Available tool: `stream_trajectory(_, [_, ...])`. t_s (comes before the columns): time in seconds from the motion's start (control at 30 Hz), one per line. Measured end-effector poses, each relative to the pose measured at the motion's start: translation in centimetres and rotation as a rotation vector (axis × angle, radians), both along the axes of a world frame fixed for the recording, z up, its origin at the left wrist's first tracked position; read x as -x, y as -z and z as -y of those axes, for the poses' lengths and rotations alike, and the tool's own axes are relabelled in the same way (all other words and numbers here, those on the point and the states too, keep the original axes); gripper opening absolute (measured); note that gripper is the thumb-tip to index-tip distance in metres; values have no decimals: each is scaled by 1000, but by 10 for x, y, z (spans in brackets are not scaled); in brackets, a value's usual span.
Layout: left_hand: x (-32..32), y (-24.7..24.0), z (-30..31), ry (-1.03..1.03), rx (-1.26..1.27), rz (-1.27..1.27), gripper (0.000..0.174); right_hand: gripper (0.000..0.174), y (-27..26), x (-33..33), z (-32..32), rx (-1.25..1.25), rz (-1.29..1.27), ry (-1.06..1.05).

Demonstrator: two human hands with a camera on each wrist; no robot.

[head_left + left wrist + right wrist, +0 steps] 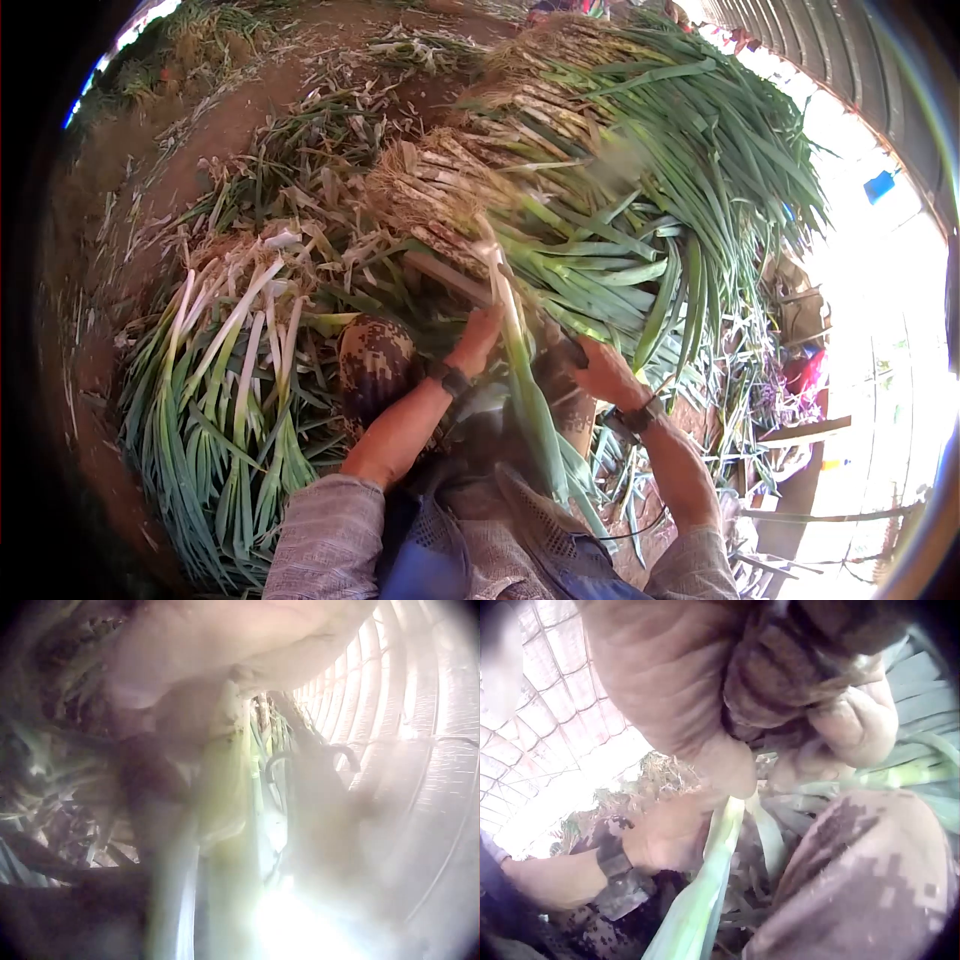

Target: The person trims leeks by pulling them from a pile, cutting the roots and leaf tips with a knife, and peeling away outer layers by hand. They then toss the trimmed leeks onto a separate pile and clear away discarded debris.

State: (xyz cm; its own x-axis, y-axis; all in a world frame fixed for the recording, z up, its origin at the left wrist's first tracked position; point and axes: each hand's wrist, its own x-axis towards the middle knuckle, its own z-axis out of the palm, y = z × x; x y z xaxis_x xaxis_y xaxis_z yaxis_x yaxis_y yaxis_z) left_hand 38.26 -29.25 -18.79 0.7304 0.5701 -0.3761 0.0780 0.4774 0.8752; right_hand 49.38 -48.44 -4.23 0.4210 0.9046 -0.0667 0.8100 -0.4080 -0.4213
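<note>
In the head view my left hand (478, 335) grips a long leek (515, 345) by its pale lower stem, roots away from me and green leaves hanging toward my lap. The same leek (705, 896) crosses the right wrist view, where my left hand (667, 836) is around it. My right hand (605, 372) is beside the leek, fingers curled around a small dark object (573, 351) whose kind I cannot tell. Close by the right thumb, a loose leaf strip (767, 836) hangs beside the leek. The left wrist view is blurred and washed out by glare.
Ahead and to the right lies a large heap of leeks (690, 150), roots toward the left. A smaller bunch (235, 350) lies at my left. Leaf scraps (330, 150) litter the brown ground. My camouflage-clad knee (375, 360) is beside the left arm. A curved roof (830, 50) rises at right.
</note>
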Motion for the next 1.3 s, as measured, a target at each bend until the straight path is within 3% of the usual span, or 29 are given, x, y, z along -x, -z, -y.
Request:
stream_trajectory(0.07, [-6, 19, 2, -49, 17, 87, 42, 40, -1, -10, -18, 141, -146, 65])
stream_trajectory(0.17, [-7, 27, 5, -85, -9, 167, 42, 37, 0, -19, -41, 72, -39, 29])
stream_trajectory(0.27, [-10, 35, 5, -59, 136, 219, 41, 35, -2, -24, -57, 25, 31, 100])
stream_trajectory(0.33, [-18, 66, 3, -44, -183, 292, 38, 41, -13, -18, -61, 130, 46, 36])
stream_trajectory(0.37, [-14, 48, 3, -46, -183, 293, 38, 41, -17, -17, -61, 130, 48, 34])
stream_trajectory(0.43, [-2, -3, 6, -107, 36, 37, 31, 40, -22, -17, -58, 199, -19, 58])
stream_trajectory(0.47, [-5, 2, 5, -110, 42, 38, 31, 40, -21, -18, -54, 205, -17, 55])
stream_trajectory(0.53, [-9, 12, 3, -246, -181, 195, 25, 38, -16, -18, -39, 137, -1, 58])
stream_trajectory(0.57, [-12, 13, 1, -243, -179, 192, 25, 38, -14, -16, -31, 140, -4, 60])
stream_trajectory(0.63, [-22, 12, -2, -531, -323, 154, 20, 29, -9, -8, -9, 105, -49, 66])
stream_trajectory(0.73, [-27, 15, -17, -606, -172, 60, 19, 28, 3, -3, 25, 27, -123, 29])
stream_trajectory(0.8, [-30, 8, -32, -537, -44, 71, 22, 29, -4, 7, 37, 108, -179, 64])
stream_trajectory(0.87, [-42, 5, -51, -491, -259, 228, 28, 32, 2, 12, 54, 134, -159, 54])
stream_trajectory(0.93, [-40, -20, -62, -364, -4, 188, 31, 34, -5, 17, 57, 143, -161, 62])
stream_trajectory(0.97, [-42, -22, -65, -330, -46, 173, 32, 34, -7, 17, 57, 135, -180, 68])
stream_trajectory(1.13, [-31, -20, -29, -144, 25, 307, 29, 35, -7, 14, 53, -78, -207, 206])
stream_trajectory(1.2, [-18, -24, -12, -13, 94, 430, 27, 37, -21, 10, 43, -51, -27, 152])
stream_trajectory(1.23, [-11, -29, -5, -3, 89, 430, 27, 33, -21, 6, 40, -26, 4, 135])
stream_trajectory(1.3, [5, -44, 3, 125, -169, 395, 25, 33, -25, 0, 38, -4, -15, 111])
